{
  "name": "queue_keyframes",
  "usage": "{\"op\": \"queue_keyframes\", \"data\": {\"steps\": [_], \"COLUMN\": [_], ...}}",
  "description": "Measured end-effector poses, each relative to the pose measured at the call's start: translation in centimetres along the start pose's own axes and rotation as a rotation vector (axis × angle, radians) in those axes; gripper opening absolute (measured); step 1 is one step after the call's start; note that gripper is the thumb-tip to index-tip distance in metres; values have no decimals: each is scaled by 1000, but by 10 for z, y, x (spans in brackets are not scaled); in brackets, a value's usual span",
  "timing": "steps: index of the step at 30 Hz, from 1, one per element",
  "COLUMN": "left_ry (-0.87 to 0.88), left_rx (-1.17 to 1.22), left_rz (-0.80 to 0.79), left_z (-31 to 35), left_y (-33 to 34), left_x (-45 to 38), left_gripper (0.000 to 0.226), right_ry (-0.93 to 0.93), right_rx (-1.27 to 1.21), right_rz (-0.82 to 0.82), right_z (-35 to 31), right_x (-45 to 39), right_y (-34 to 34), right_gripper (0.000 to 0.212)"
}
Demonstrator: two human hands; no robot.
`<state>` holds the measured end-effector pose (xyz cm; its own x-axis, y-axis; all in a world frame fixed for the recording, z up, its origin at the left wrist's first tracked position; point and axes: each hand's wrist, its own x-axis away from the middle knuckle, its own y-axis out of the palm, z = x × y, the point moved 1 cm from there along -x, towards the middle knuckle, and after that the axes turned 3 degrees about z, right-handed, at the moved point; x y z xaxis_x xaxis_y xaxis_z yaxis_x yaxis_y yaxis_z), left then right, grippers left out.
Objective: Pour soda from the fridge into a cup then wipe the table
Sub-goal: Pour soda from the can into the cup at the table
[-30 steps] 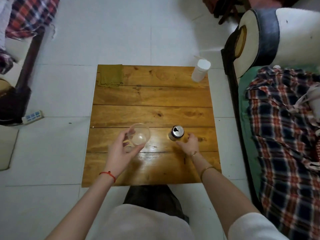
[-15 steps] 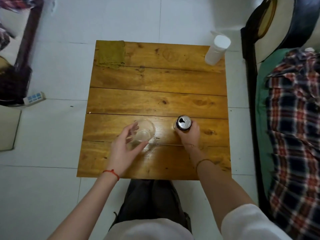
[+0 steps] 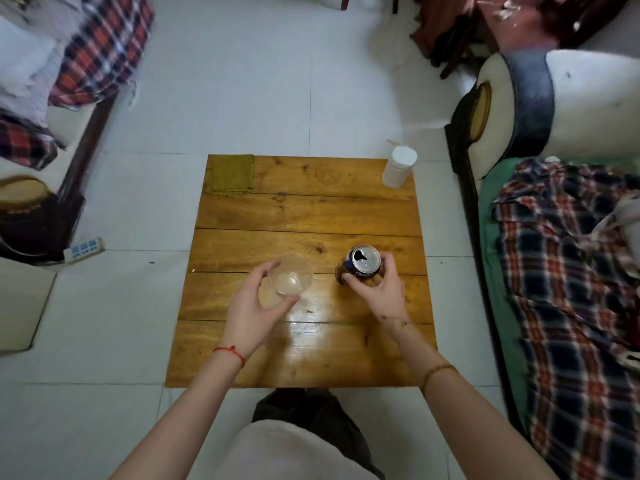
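pouring stage is being prepared, judging from the layout: the soda can (image 3: 362, 263) is standing upright and already opened on the wooden table (image 3: 304, 216), with the right hand (image 3: 381, 289) wrapping its fingers around the can body from the near side. the left hand (image 3: 254, 306) is curling its thumb and fingers around the clear cup (image 3: 291, 277), which is sitting just beside the can, apart from it, and is looking empty. the next move is likely calling for lifting the can, bringing its opening over the cup rim and tilting slowly while the left hand is steadying the cup against tipping. 1 olive cloth (image 3: 230, 174) is lying flat at the far left corner of the table, well apart from both hands, and is probably waiting for the wiping step. 1 white bottle (image 3: 398, 168) is standing at the far right corner.
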<state>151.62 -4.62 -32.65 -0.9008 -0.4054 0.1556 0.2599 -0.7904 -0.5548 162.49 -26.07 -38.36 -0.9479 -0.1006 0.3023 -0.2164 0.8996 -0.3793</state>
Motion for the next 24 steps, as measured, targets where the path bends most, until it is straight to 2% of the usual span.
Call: {"op": "queue_keyframes", "data": {"steps": [6, 11, 24], "left_ry": [97, 151, 271], "left_rx": [22, 62, 50], "left_rz": [46, 47, 43], "left_z": [43, 68, 106], "left_y": [-20, -34, -58], "left_x": [-5, -11, -30], "left_gripper": [64, 68, 68], "right_ry": [-207, -359, -617], "right_rx": [-60, -42, 399], "right_rz": [-65, -55, -49], "right_z": [-74, -125, -216], "right_x": [15, 25, 40], "right_y": [-35, -55, -91], "right_gripper": [59, 63, 73]}}
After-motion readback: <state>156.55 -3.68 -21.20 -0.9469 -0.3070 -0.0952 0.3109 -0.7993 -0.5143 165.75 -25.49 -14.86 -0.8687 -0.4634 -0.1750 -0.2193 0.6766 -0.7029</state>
